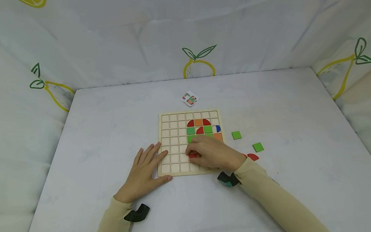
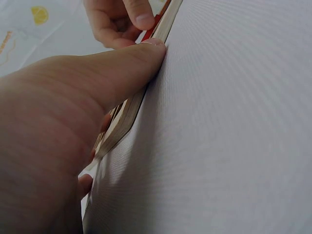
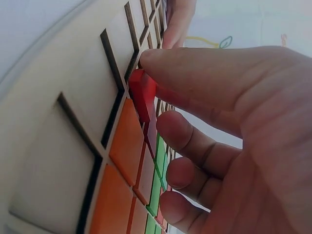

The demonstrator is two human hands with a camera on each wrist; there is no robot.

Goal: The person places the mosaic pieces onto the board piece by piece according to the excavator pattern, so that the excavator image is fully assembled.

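A wooden grid board [image 1: 172, 137] lies on the white table, part filled with red, green and orange tiles and a small blue piece. My left hand [image 1: 142, 175] rests at its left side, fingers spread over the border and thumb against the near left corner. Over the lower right of the grid, my right hand [image 1: 213, 151] pinches a red tile [image 3: 142, 95] between thumb and forefinger. In the right wrist view that tile stands tilted at a cell, beside orange tiles [image 3: 127, 146]. The right hand hides several cells in the head view.
A small pattern card [image 1: 189, 98] lies beyond the board. To the right are two loose green tiles, the nearer one [image 1: 258, 147] beside red pieces [image 1: 252, 157] partly covered by the right forearm. A lemon-print cloth [image 1: 113, 32] hangs behind the table.
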